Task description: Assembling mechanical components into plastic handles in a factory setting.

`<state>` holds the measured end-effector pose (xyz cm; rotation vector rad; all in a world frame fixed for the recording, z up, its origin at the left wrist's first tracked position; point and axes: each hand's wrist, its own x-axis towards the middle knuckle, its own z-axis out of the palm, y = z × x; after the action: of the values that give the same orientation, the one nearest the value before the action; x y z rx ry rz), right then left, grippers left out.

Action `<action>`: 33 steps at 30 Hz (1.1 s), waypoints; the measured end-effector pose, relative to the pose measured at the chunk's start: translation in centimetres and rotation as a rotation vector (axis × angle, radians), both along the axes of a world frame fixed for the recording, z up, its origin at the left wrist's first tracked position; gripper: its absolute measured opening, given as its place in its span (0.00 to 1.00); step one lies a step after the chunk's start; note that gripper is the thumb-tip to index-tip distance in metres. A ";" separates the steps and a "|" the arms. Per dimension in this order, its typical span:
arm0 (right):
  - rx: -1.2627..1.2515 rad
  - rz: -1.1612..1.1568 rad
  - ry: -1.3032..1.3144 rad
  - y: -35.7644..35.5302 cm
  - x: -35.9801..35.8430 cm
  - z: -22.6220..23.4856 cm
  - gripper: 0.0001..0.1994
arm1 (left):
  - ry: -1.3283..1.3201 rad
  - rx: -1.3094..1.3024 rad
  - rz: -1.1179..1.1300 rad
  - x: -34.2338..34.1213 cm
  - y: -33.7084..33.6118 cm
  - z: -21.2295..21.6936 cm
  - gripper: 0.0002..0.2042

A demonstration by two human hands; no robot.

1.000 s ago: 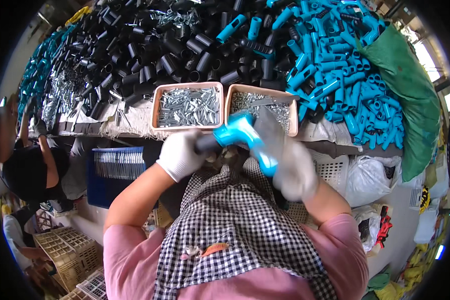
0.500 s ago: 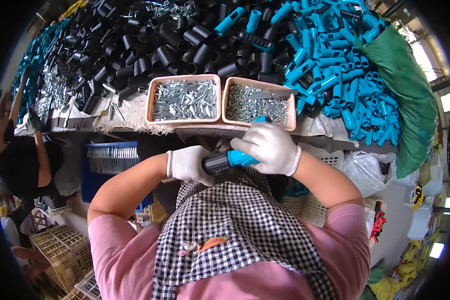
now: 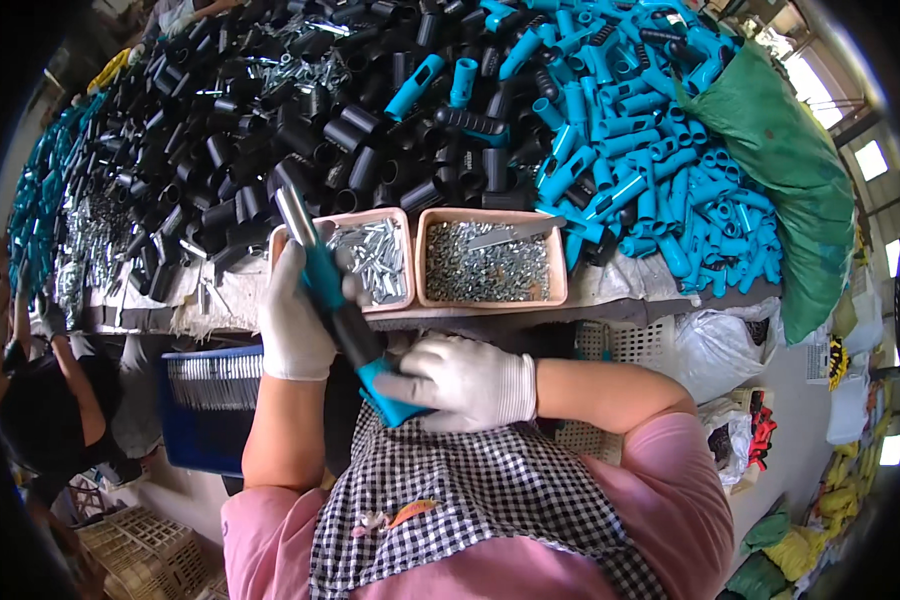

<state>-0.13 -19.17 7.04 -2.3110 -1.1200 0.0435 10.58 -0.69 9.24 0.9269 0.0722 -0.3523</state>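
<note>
seen from above, a person in a pink shirt and a black-and-white checked apron (image 3: 490, 500) works at a long table (image 3: 210, 305), both hands in white knitted gloves. the left hand (image 3: 295, 320) is closed around the upper part of a long tool with a black-and-teal grip and a silver metal tip (image 3: 325, 290); its fingers wrap the shaft fully, just below the metal end. the right hand (image 3: 465, 380) is curled tight around the tool's lower teal end, close to the chest. the tool runs on a slant between the hands, metal tip up and to the left, over the near edge of the table.

just beyond the tool sit two shallow pink plastic trays: the left tray (image 3: 395, 255) holds small silver metal pieces, and the right tray (image 3: 490, 262) holds smaller silvery parts with a flat metal strip on top. behind them lies a heap of black tube-shaped handles (image 3: 300, 130), and to its right a heap of blue tube-shaped handles (image 3: 630, 150). a green sack (image 3: 790, 170) rests at the far right. a blue crate (image 3: 205, 405) stands under the table, and another person in black (image 3: 40, 420) sits at the left.
</note>
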 end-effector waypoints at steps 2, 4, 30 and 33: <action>0.015 0.112 0.061 -2.5 3.3 0.5 0.29 | -0.100 0.113 -0.098 -0.1 0.3 -0.2 0.21; -0.126 -0.213 -0.002 -6.9 7.6 1.6 0.15 | -0.274 0.248 -0.176 0.1 2.3 -1.0 0.18; -0.849 -0.815 0.114 -19.5 19.6 -3.7 0.24 | -0.413 0.677 -0.756 -2.2 0.2 -5.3 0.18; -0.848 -0.777 0.104 -19.2 19.4 -2.9 0.22 | -0.479 0.730 -0.718 -2.9 0.7 -5.3 0.19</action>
<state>19.26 -38.35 4.10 -3.2827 -0.0426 0.3979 7.64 0.03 3.95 1.7349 -0.6254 -0.7825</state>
